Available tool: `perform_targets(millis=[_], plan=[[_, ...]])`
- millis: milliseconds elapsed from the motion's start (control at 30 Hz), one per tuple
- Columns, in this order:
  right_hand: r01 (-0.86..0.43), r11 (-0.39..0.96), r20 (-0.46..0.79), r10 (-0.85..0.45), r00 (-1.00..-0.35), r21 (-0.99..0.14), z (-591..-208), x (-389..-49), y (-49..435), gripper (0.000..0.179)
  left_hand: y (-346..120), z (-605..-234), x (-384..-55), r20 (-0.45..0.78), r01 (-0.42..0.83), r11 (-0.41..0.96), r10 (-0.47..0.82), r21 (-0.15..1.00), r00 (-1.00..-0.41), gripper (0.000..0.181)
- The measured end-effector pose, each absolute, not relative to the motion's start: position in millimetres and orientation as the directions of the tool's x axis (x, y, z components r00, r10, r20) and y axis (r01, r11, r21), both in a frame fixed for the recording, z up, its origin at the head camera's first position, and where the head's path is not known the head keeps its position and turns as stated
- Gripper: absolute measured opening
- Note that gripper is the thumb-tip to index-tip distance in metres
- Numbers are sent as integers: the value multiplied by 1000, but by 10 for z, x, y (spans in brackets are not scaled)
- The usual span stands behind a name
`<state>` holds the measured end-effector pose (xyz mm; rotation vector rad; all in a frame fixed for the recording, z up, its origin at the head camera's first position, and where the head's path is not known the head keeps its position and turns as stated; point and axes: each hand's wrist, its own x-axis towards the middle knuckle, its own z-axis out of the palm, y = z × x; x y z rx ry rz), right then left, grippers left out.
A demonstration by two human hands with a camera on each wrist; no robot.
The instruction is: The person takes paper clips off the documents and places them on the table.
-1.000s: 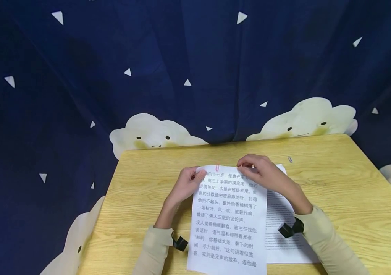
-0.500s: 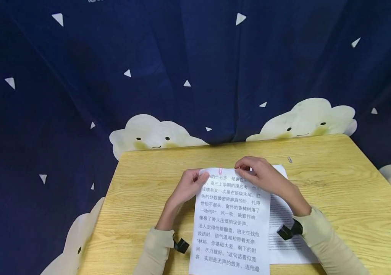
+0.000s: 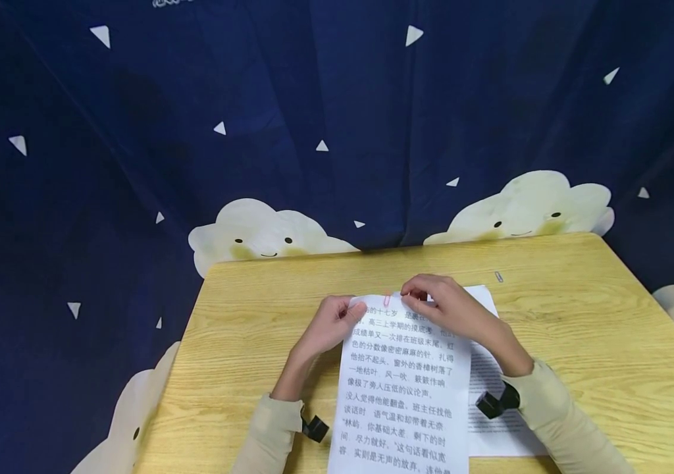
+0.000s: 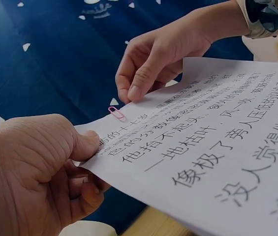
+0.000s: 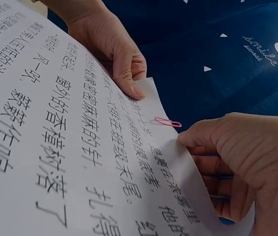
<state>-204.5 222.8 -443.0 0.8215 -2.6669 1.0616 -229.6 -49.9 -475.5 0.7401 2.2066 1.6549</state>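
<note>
"What does the table (image 3: 242, 316) sit under?"
"The printed sheet (image 3: 402, 388), top edge raised. The left hand (image 3: 328, 322) pinches its top-left corner, the right hand (image 3: 449, 306) its top edge — pink clip (image 3: 387, 301) between them."
"Tip?"
"Hold both pinches light, level — a buckled edge could skew the clip."

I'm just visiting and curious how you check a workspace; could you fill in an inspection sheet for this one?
Surface: wooden table.
Job's things: printed paper, held up; pink paper clip at its top edge; second printed sheet, partly hidden.
Clutter: loose paper clip on the table.
Grippers: bare hands; left hand pinches the paper's top-left corner, right hand its top edge.
Cables: nothing seen.
Surroundings: dark blue backdrop, white triangles, smiling clouds.
</note>
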Motion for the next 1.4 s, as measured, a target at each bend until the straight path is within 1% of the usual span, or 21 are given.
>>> perform_targets(millis=[167,567,867,1267,1400], plan=[[-557,592,335,-450,-828,-582,-4460,-2034,2198,11,-474,-4766,-2282,76,242,219,574,945,-815,30],[-557,574,324,-462,-826,-601,-4456,-1991,2140,11,-460,-4742,-2245,56,224,215,589,951,-806,29],[-556,578,324,-461,-827,-597,-4432,-1976,2114,12,-451,-4738,-2250,77,256,214,607,943,-791,28],[-563,571,334,-462,-822,-598,-4431,-1973,2122,6,-452,-4716,-2250,79,269,228,606,936,-792,27],[-567,570,335,-465,-819,-595,-4441,-1974,2131,6,-451,-4719,-2248,87,280,232,607,932,-790,28]])
